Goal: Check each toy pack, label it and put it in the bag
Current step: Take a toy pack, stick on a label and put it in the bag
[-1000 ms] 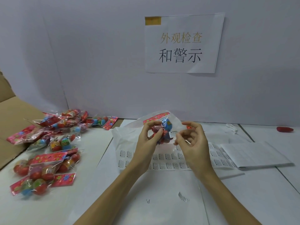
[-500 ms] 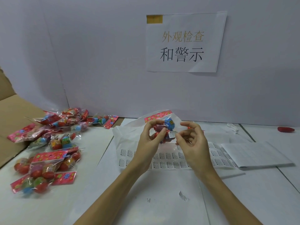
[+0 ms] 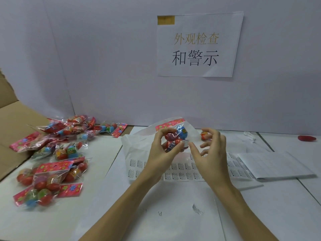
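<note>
My left hand point(image 3: 160, 153) grips a clear toy pack point(image 3: 174, 136) of red and blue eggs with a pink flowered header, held up over the table's middle. Its thumb presses a small white label point(image 3: 185, 143) onto the pack's right side. My right hand point(image 3: 211, 153) hovers just right of the label with fingers loosely curled and holds nothing. Behind both hands lies a white translucent bag point(image 3: 132, 145). An orange egg from another pack point(image 3: 203, 135) shows past my right fingers. A sheet of warning labels point(image 3: 180, 173) lies flat under my hands.
Several unlabelled-looking toy packs point(image 3: 55, 159) are heaped on the table at the left, next to a cardboard box point(image 3: 12, 122). Folded white sheets point(image 3: 274, 164) lie at the right. A red object point(image 3: 306, 138) sits far right. A white wall with a paper sign point(image 3: 196, 46) closes the back.
My right hand has drawn slightly away from the label, fingers spreading. My left thumb now presses the label against the pack. The pack has stayed in place.
</note>
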